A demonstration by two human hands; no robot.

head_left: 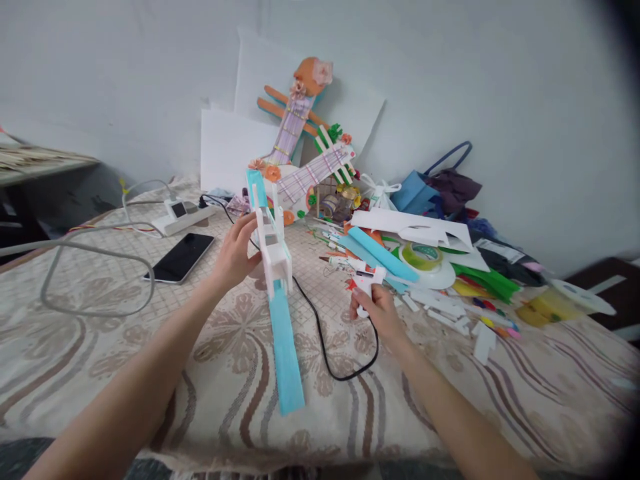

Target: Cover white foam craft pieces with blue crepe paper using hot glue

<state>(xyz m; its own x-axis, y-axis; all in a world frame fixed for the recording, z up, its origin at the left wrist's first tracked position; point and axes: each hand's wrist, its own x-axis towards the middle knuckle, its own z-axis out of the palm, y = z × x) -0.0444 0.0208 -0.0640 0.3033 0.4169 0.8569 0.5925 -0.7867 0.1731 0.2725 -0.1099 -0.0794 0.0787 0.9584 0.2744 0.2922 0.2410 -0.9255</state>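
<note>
My left hand [237, 252] grips the left side of a white foam-board frame [277, 257], with the fingers partly hidden behind it. The frame has upright prongs and cross pieces and sits around a long light-blue strip [286, 353] that runs toward the table's front edge. To the right, my right hand [379, 308] is closed round the handle of a white hot glue gun [369, 281] with a red trigger. Its nozzle points left, toward the frame but apart from it. The gun's black cord [320, 327] loops over the tablecloth between my hands.
A black phone [181, 257] and a white power strip [183, 219] with cables lie left. Decorated paper crafts [300, 127] lean against the wall. Right are blue strips [383, 253], yellow-green tape [421, 255], white scraps [445, 303] and a yellowish tub [545, 307].
</note>
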